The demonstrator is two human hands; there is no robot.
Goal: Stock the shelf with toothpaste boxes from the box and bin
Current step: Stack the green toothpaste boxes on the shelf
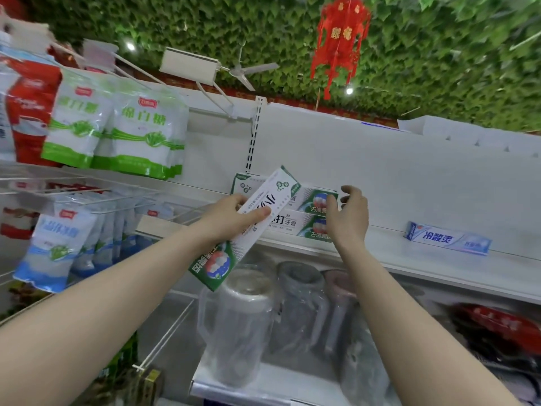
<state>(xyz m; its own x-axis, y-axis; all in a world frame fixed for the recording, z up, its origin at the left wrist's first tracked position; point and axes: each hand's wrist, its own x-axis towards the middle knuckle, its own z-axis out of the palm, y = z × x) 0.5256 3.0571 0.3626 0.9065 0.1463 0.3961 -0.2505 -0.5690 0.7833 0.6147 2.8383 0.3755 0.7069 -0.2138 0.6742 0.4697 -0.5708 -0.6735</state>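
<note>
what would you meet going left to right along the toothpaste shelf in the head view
left hand gripping a tilted toothpaste box → stacked green toothpaste boxes → right hand → blue toothpaste box

Both bare forearms rise from the lower corners of the frame toward its centre. Left hand (234, 215) — thumb laid across the face, fingers curled behind — grips a tilted toothpaste box (272, 191) near mid-length. Right hand (349, 218), just right of centre, is raised — fingers loosely bent and spread, holding nothing.
</note>
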